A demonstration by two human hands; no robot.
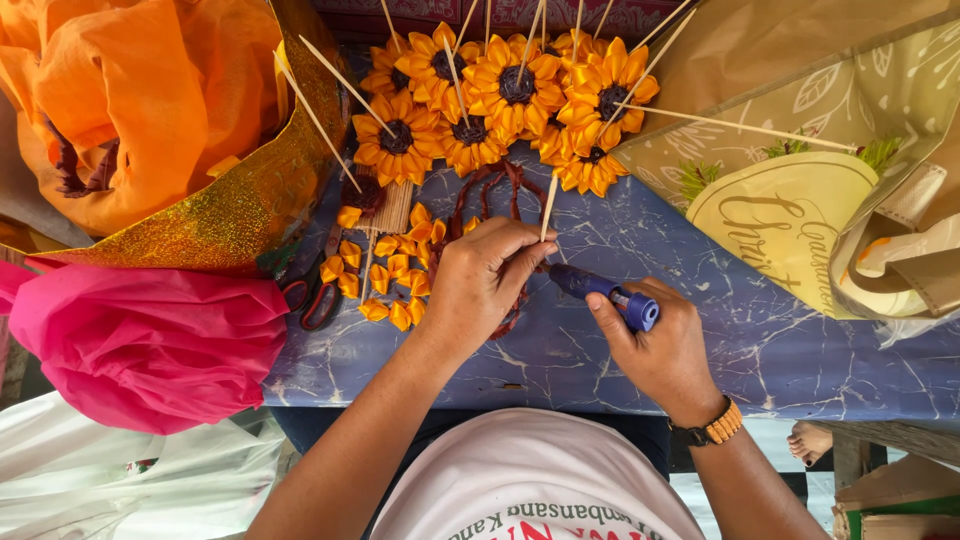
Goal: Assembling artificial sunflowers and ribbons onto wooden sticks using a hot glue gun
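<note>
My left hand (pixel 483 282) pinches the lower end of a thin wooden skewer (pixel 548 206) over a blue marbled table (pixel 700 300). My right hand (pixel 658 345) grips a blue glue gun (pixel 603 292), its tip pointing left toward the skewer end and my left fingers. Just beyond lie several finished orange ribbon sunflowers (pixel 500 100) with dark centres, each on a skewer. Loose folded orange petals (pixel 392 275) sit to the left of my left hand. A dark reddish cord (pixel 487 185) loops under my left hand.
Scissors with dark red handles (pixel 312 298) lie left of the petals. Gold glitter wrap (pixel 240 205) holds orange fabric (pixel 130 100) at top left, with pink tissue (pixel 150 345) below. Beige printed wrapping paper (pixel 790 215) and a tan bag (pixel 910 250) lie at right.
</note>
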